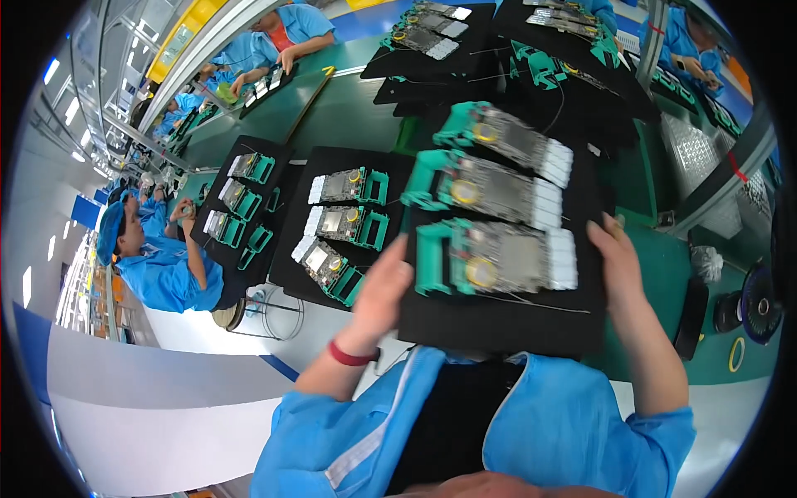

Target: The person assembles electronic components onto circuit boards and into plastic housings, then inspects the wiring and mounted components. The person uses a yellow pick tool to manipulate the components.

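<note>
A black flat tray (506, 324) is held level in front of my body, gripped at its two sides. My left hand (385, 284) closes on its left edge, and my right hand (616, 251) holds the right edge; the fingers underneath are partly hidden. Three circuit boards lie across the tray in a column: a near board (513, 259), a middle board (494, 189) and a far board (519, 138). Each has a green plastic frame at its left end, a round yellow part, and a white block at its right end. A thin wire lies by the near board.
Left of my tray, a second black tray (286, 274) and a third black tray (217, 178) carry similar boards. Stacked trays (452, 87) stand at the back. A metal post (730, 174), a small black fan (760, 303) and a yellow ring (736, 354) are right. Co-workers (170, 270) sit nearby.
</note>
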A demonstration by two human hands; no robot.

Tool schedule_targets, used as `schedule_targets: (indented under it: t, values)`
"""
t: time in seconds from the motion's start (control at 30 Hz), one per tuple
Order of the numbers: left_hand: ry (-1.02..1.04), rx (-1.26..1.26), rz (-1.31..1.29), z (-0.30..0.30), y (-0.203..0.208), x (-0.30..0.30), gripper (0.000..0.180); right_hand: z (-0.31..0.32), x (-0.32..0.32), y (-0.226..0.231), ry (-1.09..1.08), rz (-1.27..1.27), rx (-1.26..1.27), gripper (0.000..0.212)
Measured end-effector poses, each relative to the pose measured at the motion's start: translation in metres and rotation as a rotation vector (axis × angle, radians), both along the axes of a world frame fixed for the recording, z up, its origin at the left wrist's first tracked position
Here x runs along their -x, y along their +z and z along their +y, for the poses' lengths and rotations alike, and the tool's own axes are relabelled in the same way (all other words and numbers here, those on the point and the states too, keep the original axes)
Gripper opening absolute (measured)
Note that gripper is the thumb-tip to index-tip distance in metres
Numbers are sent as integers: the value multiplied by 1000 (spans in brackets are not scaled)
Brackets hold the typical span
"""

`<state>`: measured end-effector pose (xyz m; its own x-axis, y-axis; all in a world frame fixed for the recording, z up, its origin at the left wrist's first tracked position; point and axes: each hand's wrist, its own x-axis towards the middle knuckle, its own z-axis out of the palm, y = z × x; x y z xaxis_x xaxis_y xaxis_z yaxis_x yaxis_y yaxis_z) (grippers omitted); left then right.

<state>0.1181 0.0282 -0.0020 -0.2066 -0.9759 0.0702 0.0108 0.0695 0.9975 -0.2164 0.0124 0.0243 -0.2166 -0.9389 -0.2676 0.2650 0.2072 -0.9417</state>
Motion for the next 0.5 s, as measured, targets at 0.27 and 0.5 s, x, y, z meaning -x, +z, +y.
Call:
schedule_targets:
  t: [0.27, 0.5]
  values:
    - [246, -101, -205, -33, 59, -154, 65, -41, -139, -51, 604, 187, 134, 45]
    - [498, -355, -709, -57, -21, -301, 40, -45, -142, -47, 1164, 337, 323, 28]
